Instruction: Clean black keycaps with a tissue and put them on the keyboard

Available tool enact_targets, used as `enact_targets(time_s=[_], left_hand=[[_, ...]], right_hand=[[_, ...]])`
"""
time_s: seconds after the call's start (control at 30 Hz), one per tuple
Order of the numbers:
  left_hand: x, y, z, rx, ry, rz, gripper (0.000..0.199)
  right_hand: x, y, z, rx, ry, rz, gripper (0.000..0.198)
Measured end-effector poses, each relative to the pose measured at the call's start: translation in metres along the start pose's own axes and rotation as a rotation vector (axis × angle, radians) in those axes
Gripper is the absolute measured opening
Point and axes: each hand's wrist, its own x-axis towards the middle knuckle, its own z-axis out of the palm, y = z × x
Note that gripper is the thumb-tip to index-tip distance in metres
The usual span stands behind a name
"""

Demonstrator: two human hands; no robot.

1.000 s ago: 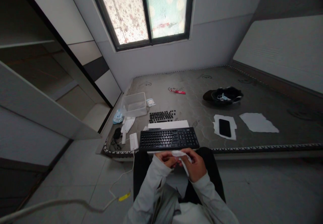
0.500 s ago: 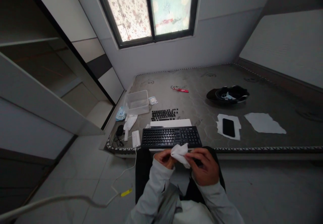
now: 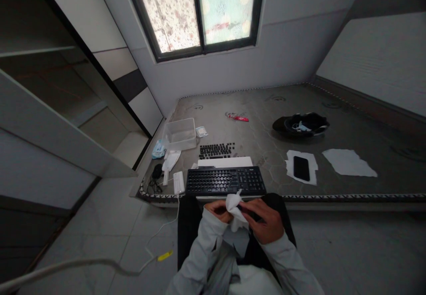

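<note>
Over my lap, my left hand (image 3: 218,210) and my right hand (image 3: 264,218) are both closed on a crumpled white wipe (image 3: 235,208). Its folds cover the left fingertips, and whether something small is inside it I cannot tell. Just beyond the hands lies a black keyboard (image 3: 224,180) at the mattress edge, with keycaps off over much of its left part. A white strip (image 3: 226,162) lies along its back edge. Behind that, several loose black keycaps (image 3: 216,150) are laid out in rows.
A clear plastic box (image 3: 181,135), a white power strip (image 3: 179,183) and a coiled black cable (image 3: 156,177) are at the left. A red packet (image 3: 238,117) lies farther back. Rightward are a dark cap (image 3: 301,125), a phone (image 3: 301,168) on white paper, and another white sheet (image 3: 349,163).
My right hand has shifted slightly left and down, closer to my left hand. The wipe has been bunched up and now hangs lower between them.
</note>
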Motion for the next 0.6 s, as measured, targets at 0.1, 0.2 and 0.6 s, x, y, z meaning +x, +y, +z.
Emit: enact_targets(time_s=[0.1, 0.2, 0.6], left_hand=[[0.002, -0.005, -0.001, 0.039, 0.045, -0.023, 0.014], [0.001, -0.008, -0.003, 0.059, 0.068, -0.051, 0.016], [0.015, -0.031, -0.030, -0.026, 0.232, -0.101, 0.034]], right_hand=[[0.000, 0.002, 0.006, 0.059, -0.047, 0.178, 0.016], [0.000, 0.003, 0.012, 0.093, -0.085, 0.394, 0.015], [0.008, 0.010, 0.021, 0.349, 0.046, 0.737, 0.027]])
